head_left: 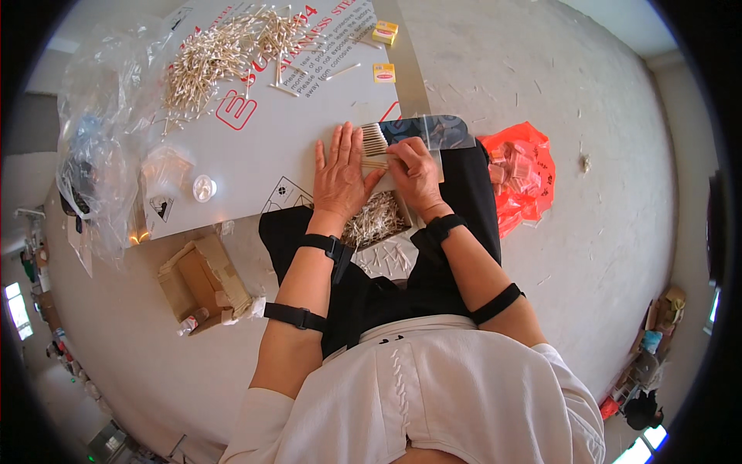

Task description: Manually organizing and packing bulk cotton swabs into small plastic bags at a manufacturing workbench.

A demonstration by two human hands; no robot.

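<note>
My left hand (340, 174) lies flat at the table edge with its fingers stretched out, beside a neat row of cotton swabs (374, 139). Curled in a pinch at the other side of that row is my right hand (416, 174); what its fingertips hold is hidden. A few loose swabs (375, 164) lie between my left thumb and my right fingers. Just beyond my right hand a dark patterned flat piece (425, 127) rests at the table corner. Below both hands, an open box (405, 213) full of cotton swabs (372, 223) sits at my lap.
A large heap of cotton swabs (224, 58) covers the table's far left. Two small yellow boxes (384, 73) stand by the far right edge. Clear plastic bags (100, 147) hang at left, near a small white tub (204, 188). A cardboard box (205, 282) and red bag (525, 174) flank me.
</note>
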